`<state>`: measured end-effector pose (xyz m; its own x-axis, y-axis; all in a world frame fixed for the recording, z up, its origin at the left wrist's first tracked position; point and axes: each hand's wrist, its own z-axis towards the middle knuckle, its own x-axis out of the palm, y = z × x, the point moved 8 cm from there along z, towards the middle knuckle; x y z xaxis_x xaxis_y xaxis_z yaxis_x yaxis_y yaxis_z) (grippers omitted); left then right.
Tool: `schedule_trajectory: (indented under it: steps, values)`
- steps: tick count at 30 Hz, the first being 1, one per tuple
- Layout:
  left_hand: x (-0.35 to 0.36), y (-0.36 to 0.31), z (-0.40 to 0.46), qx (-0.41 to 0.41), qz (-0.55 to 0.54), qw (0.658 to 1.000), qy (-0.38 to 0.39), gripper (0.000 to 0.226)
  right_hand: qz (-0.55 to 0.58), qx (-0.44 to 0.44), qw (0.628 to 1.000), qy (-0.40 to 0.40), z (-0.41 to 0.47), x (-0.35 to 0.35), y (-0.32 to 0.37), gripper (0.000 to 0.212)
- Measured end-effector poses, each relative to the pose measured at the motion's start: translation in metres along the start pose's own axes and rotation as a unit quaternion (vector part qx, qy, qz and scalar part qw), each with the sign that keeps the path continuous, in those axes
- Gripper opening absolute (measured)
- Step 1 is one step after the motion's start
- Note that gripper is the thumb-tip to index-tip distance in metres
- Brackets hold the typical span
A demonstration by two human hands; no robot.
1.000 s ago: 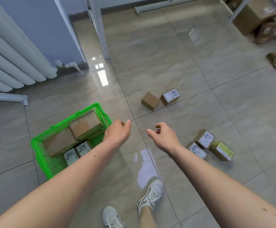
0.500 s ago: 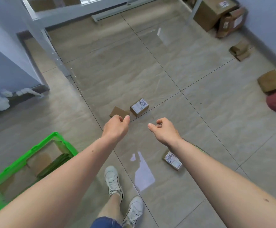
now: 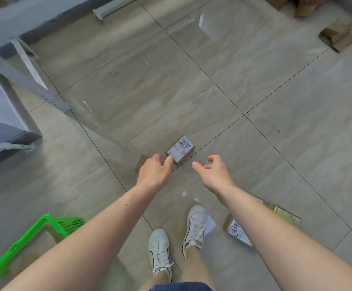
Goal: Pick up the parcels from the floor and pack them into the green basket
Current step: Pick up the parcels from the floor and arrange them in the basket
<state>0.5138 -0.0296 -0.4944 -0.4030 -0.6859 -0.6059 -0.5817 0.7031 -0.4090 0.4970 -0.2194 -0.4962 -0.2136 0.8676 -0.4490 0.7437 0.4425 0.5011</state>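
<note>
Here, a person reaches down; the left hand and right hand are both loosely spread, holding nothing; a labelled parcel lies on the floor just ahead, between them; the green basket sits behind the left hand; best to close on the parcel's opposite sides.

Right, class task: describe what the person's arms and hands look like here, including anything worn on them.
Both forearms are bare, with no sleeves showing in the frame. The left hand and right hand wear no gloves, and no rings, watch or bands are visible. The left forearm has a small dark mole. The fingernails look short and unpainted.
</note>
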Motion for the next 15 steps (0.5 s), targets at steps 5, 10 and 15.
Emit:
schedule_trajectory:
  steps: [5,10,15]
  values:
    - [0.057,0.008,0.093,-0.009,0.021,1.000,-0.006,0.054,-0.004,-0.006,1.000,0.028,0.095,0.028,-0.030,0.063]
    - [0.114,0.020,0.189,0.026,0.028,0.999,-0.003,0.053,-0.030,0.018,0.999,0.040,0.192,0.058,-0.064,0.075]
    - [0.157,0.029,0.269,0.061,0.005,0.998,0.007,0.058,-0.014,0.038,0.996,0.076,0.273,0.103,-0.093,0.073]
